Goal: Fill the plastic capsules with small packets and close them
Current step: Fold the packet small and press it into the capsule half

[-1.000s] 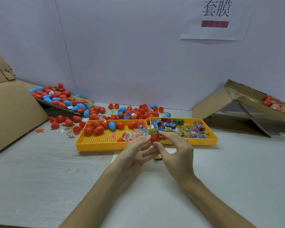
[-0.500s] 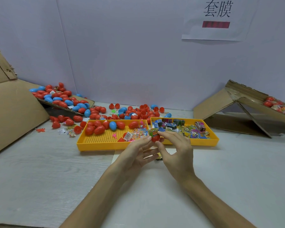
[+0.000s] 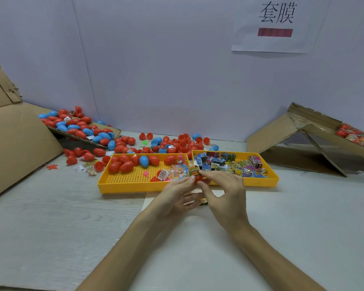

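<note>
Stuffing is the step in hand: you have a red capsule half raised just above the table in front of the two yellow trays, with a green-and-orange packet standing out of its mouth, not yet fully inside. Your left hand meets the capsule's side with its topmost digit, which looks like the thumb; the finger opposite is hidden behind the capsule, so I judge it a light pinch, while the lower fingers lie loosely extended and hold nothing. Your right hand pinches from the other side, forefinger on the packet's top edge and thumb under the red shell, the other fingers curled loosely back. Next, I think, you need to press the packet down until nothing stands above the rim, or the second half will not seat. No matching half is in either hand, so you will have to free one hand and take one, probably from the left tray, where whole and split capsules lie. The right tray holds the packet supply. Ease your grip while pushing, since the shell looks slippery and could pop sideways.
</note>
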`<state>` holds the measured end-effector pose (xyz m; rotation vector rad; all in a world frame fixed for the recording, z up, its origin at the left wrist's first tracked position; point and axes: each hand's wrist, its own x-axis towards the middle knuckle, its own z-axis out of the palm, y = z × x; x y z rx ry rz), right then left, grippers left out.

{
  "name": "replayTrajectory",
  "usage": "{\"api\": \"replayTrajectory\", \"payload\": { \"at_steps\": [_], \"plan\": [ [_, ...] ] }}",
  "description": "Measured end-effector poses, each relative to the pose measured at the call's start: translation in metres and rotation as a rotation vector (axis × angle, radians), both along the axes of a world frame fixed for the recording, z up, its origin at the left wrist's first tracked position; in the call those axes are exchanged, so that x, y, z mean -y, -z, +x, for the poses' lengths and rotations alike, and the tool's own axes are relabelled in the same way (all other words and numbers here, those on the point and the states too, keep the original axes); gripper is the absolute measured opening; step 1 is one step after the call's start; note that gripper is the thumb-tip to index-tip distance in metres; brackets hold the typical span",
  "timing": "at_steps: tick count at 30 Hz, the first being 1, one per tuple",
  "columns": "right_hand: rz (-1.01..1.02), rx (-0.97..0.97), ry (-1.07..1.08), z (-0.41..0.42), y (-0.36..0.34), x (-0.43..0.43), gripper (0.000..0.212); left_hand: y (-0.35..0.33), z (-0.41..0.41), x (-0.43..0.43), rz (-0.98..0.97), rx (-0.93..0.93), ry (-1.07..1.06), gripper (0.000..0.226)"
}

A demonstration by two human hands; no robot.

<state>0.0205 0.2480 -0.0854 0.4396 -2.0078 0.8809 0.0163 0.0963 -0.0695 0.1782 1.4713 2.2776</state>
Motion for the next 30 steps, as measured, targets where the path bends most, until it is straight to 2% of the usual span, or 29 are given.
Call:
{"api": "replayTrajectory", "payload": {
  "at_steps": [3,7,15,17,20,30],
  "plan": [
    [-0.045,0.037,-0.001,-0.0001,0.0002,0.0013,0.034,-0.0024,0.0010,0.0018,-0.005,-0.030,0.034,0.031],
    [-0.015,0.013,-0.009,-0.0007,0.0018,-0.0006,0.024,-0.0027,-0.0002,0.0006,0.032,0.023,0.027,0.042],
    [0.038,-0.009,-0.081,0.0011,-0.0004,0.0003,0.033,-0.0020,-0.0029,0.0002,-0.015,-0.082,-0.116,0.042],
    [-0.015,0.021,-0.117,0.0024,-0.0022,0.0019,0.036,-0.0033,-0.0027,0.0014,-0.014,-0.080,-0.103,0.040],
    [-0.036,0.038,-0.124,0.0020,-0.0032,0.0005,0.028,-0.0049,-0.0014,0.0027,-0.002,-0.083,-0.063,0.038],
    [0.022,-0.092,-0.064,-0.0035,0.0045,-0.0054,0.025,-0.0027,-0.0022,0.0024,0.008,-0.073,-0.031,0.037]
  ]
}}
